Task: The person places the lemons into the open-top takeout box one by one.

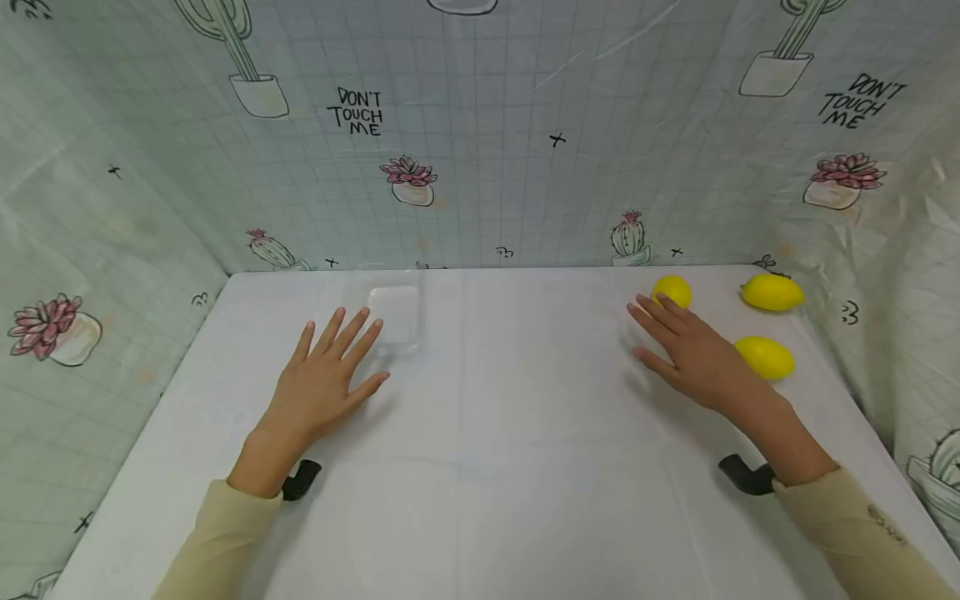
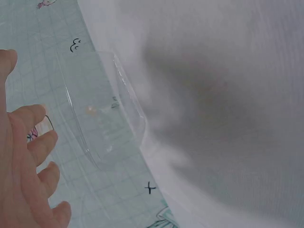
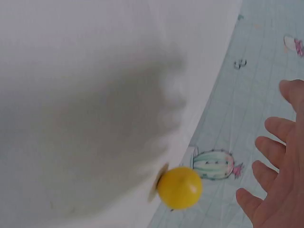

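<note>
Spreading its fingers above the white table (image 1: 525, 508), the left hand (image 1: 318, 387) hangs near a clear plastic container (image 1: 393, 317); its thumb stands out from the other fingers, and the left wrist view shows a gap between fingertips and container; the container rests toward the back edge of the table, left of the middle.

Over the right part of the table the right hand (image 1: 693, 358) hovers palm down, fingers extended and slightly parted, thumb held away; its fingertips overlap the edge of a round-looking lemon (image 1: 674, 290) as seen from the head, yet the right wrist view shows the two apart; a second lemon (image 1: 773, 292) lies near the table's far right corner, and a third lemon (image 1: 767, 357) lies in front of that one, partly hidden behind the right hand and wrist.

Behind the table hangs a gridded sheet (image 1: 487, 192) printed with potted cacti and pink succulents; black hand-drawn capitals on it read "DON'T TOUCH ME" twice, once left of the middle and once at the upper right, the latter slanting; small x-shaped marks and squiggles are scattered about; the right beige sleeve (image 1: 847, 521) bears a small dark motif, too small to read.
</note>
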A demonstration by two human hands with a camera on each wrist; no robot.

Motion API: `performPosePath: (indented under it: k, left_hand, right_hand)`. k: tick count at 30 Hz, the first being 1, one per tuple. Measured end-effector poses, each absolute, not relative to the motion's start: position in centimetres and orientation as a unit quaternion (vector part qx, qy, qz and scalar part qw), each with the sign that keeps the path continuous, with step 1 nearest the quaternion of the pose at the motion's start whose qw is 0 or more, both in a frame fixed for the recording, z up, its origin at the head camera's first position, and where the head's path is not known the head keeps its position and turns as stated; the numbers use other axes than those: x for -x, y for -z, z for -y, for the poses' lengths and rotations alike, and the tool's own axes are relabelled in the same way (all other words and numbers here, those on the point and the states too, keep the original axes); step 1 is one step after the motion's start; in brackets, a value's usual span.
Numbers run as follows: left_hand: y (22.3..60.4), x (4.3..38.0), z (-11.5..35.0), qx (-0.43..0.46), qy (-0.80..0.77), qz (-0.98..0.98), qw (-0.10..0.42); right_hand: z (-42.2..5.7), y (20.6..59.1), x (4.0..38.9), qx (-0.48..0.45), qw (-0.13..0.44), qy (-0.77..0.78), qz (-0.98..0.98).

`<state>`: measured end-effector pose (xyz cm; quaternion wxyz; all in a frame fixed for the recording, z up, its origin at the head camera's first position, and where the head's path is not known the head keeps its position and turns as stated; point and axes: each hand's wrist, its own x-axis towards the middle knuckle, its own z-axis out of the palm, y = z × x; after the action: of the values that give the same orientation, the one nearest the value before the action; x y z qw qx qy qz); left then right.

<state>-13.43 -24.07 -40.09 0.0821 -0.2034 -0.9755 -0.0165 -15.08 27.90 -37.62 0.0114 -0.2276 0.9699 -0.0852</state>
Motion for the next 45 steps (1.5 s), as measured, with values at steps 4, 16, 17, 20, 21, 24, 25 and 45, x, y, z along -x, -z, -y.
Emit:
performPosePath:
  k: [4,16,17,20,21,24,25,45]
  left_hand:
    - [39.9,14.2,24.6,0.2,0.008,0.976,0.088]
    - [39.8,14.8,25.9,0.18,0.038,0.98,0.083]
    - [39.8,14.8,26.0,0.179,0.041,0.979,0.085]
    - [39.8,15.0,26.3,0.178,0.049,0.979,0.091]
    - [39.8,15.1,26.3,0.178,0.051,0.979,0.091]
    - [39.9,15.2,26.5,0.176,0.055,0.979,0.083]
    - [39.9,15.2,26.6,0.175,0.059,0.98,0.079]
    - [39.4,17.7,28.8,0.085,0.245,0.965,0.04]
  right_hand:
    - [-29.3,37.1,16.8,0.201,0.026,0.099,-0.974]
    - [-32.1,35.8,20.6,0.152,0.065,0.132,-0.977]
    - [-32.3,35.8,20.9,0.151,0.066,0.132,-0.978]
    - [-32.7,35.7,21.9,0.169,0.058,0.123,-0.976]
    - [-32.9,35.6,22.3,0.181,0.056,0.119,-0.975]
    - [-33.5,35.6,23.1,0.223,0.056,0.104,-0.968]
    - [-33.7,35.6,23.3,0.236,0.058,0.098,-0.965]
    - [-34.4,36.1,25.7,0.315,0.106,0.086,-0.939]
